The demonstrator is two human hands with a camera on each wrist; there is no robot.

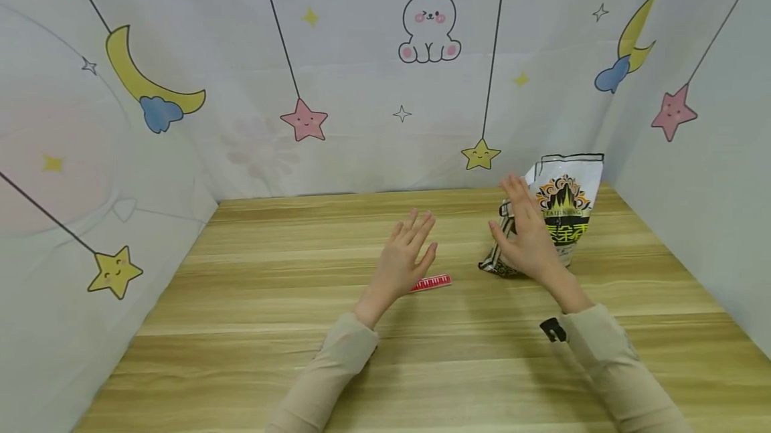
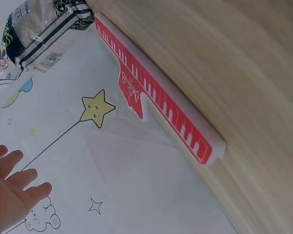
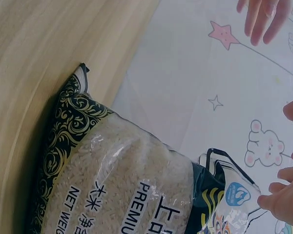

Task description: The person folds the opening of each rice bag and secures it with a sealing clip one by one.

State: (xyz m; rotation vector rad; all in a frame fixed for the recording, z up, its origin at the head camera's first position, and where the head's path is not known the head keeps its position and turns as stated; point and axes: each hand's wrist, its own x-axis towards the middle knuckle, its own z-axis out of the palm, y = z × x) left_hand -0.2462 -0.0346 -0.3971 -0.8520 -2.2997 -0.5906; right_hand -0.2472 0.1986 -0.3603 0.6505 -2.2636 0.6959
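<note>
On the tabletop (image 1: 241,312), the red piano-key strip (image 1: 438,282), partly hidden by the left hand (image 1: 400,262), runs nearly parallel to the back edge, lying on the near side of the left fingertips and slightly right, with the left hand closer to it than the right hand (image 1: 529,239). Both hands have fingers extended, a little parted, gripping nothing; the right is before the rice bag (image 1: 569,209), contact unclear, which stands toward the far right corner, with printed cloth (image 1: 361,158) beyond the back edge
</note>
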